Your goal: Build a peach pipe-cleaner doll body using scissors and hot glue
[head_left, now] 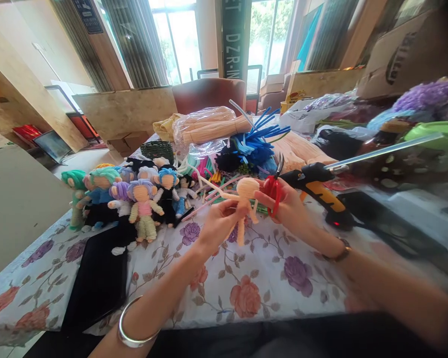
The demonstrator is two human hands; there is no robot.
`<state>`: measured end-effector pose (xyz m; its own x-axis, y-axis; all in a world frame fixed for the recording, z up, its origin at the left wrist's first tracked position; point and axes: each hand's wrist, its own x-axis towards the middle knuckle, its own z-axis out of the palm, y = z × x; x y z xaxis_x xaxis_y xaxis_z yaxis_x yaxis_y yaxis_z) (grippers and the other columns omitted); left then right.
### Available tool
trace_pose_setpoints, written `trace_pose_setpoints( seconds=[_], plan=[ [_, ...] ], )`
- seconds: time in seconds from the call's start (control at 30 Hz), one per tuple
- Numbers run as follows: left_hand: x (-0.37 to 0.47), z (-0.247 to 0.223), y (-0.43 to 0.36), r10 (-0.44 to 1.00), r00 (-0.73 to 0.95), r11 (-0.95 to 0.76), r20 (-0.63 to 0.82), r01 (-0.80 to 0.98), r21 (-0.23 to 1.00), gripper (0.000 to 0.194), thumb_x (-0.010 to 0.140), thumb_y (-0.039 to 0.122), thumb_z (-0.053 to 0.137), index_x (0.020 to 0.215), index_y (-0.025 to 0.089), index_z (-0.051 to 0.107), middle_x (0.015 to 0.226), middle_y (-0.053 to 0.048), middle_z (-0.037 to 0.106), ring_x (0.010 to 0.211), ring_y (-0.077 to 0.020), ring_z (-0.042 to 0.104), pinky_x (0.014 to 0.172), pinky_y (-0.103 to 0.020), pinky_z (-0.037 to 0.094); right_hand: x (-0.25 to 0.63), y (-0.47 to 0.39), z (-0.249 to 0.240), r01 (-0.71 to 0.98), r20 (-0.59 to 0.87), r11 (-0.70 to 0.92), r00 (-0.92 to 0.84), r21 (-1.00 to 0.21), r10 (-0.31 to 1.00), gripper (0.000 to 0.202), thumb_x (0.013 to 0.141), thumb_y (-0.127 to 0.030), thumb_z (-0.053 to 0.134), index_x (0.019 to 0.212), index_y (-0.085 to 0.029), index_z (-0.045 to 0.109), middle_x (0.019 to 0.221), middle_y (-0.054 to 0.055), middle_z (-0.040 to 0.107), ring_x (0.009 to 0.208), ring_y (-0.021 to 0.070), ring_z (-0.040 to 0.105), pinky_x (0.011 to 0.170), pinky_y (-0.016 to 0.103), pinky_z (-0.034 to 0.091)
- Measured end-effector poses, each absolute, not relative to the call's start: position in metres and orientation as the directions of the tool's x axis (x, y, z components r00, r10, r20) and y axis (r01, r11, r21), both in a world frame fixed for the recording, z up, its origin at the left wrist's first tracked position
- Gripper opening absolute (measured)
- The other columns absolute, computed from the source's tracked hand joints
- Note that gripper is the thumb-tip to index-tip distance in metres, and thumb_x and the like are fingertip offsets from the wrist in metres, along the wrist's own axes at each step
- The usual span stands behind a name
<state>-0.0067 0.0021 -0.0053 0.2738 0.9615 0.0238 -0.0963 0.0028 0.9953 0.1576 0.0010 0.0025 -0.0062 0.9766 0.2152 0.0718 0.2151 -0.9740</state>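
Above the table, a bare peach pipe-cleaner doll [247, 187] with a round head hangs upright in my left hand [223, 222], its fingers closed round the body. A pale pipe-cleaner strand stretches from it toward the upper left. My right hand [289, 206] is closed round red-handled scissors [273, 195], blades pointing up. The thumb and fingertips of that hand are beside the doll's head and arm; whether they pinch it I cannot tell. Just right of this hand stands a black and orange glue gun [317, 191] with a clear glue stick in its back.
Several finished dolls [144, 204] with coloured hair stand at the left, behind a black tablet-like slab [97, 278]. Blue pipe cleaners [259, 149] and a plastic-wrapped peach bundle [212, 127] lie at the back. Bags and boxes crowd the right. A flowered cloth [261, 278] covers the table.
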Motion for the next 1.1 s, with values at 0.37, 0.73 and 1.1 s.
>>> trace_pose_setpoints(
  seconds=[0.37, 0.73, 1.1],
  plan=[
    [-0.0033, -0.0032, -0.0033, 0.935, 0.351, -0.048, 0.052, -0.022, 0.999, 0.023, 0.06, 0.023, 0.077, 0.079, 0.013, 0.071, 0.078, -0.004, 0.072, 0.07, -0.0158, 0.065, 0.071, -0.028, 0.053, 0.1617, 0.002, 0.006, 0.133, 0.222, 0.221, -0.012, -0.966, 0.975, 0.043, 0.072, -0.054, 0.065, 0.066, -0.02, 0.039, 0.059, -0.006, 0.034, 0.053, 0.0073, 0.029, 0.048, 0.024, 0.024],
    [-0.0058, -0.0016, -0.0013, 0.888, 0.412, -0.138, 0.204, -0.183, 0.973, 0.08, 0.061, 0.019, 0.078, 0.131, 0.037, 0.044, 0.13, -0.002, 0.05, 0.1, -0.0192, 0.062, 0.078, -0.032, 0.058, 0.1587, 0.0017, 0.002, -0.099, 0.213, 0.211, -0.019, -0.973, 0.977, 0.036, 0.073, -0.045, 0.068, 0.062, -0.019, 0.044, 0.061, -0.005, 0.038, 0.054, 0.0075, 0.032, 0.048, 0.023, 0.026],
    [-0.0088, -0.0066, 0.0028, 0.79, 0.546, -0.272, 0.279, -0.096, 0.957, 0.082, 0.066, 0.024, 0.076, 0.138, 0.039, 0.038, 0.129, -0.005, 0.056, 0.103, -0.0212, 0.06, 0.076, -0.029, 0.057, 0.1569, -0.0027, 0.0065, -0.15, 0.166, 0.15, -0.095, -0.977, 0.982, 0.036, 0.072, -0.046, 0.069, 0.066, -0.018, 0.047, 0.063, -0.005, 0.042, 0.055, 0.0065, 0.037, 0.05, 0.022, 0.031]
  ],
)
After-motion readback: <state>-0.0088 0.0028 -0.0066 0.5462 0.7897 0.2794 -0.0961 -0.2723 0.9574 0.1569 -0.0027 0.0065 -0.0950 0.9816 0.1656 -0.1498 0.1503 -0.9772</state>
